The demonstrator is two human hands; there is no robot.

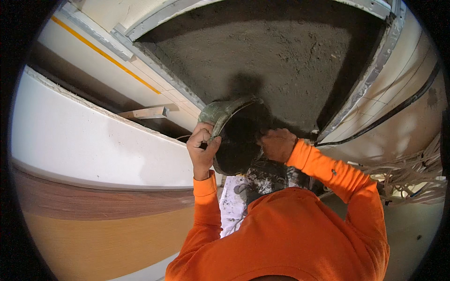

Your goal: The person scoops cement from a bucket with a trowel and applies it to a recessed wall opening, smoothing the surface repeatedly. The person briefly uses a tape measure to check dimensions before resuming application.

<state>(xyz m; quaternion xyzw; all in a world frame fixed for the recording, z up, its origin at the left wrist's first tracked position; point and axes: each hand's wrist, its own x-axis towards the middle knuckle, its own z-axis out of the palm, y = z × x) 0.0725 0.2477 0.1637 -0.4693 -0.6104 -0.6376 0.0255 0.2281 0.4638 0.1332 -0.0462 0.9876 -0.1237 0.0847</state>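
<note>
A round, dark bucket (239, 136) with a greenish outer side is tilted, its dark mouth facing me. My left hand (203, 146) is closed on its left rim, thumb over the edge. My right hand (277, 144) is closed at the right side of the bucket's mouth. Whatever its fingers hold is lost in the shadow. Beyond the bucket spreads a panel of rough grey mortar (276, 56), and the bucket's far rim overlaps its lower part in view. My orange sleeves reach both wrists.
Pale metal strips (361, 103) border the mortar. A white panel (93, 136) with a rough top edge runs along the left, above brown boards (103, 196). A small offcut (145, 113) lies behind it. At right are a black cable (393, 112) and bundled pale wires (417, 173).
</note>
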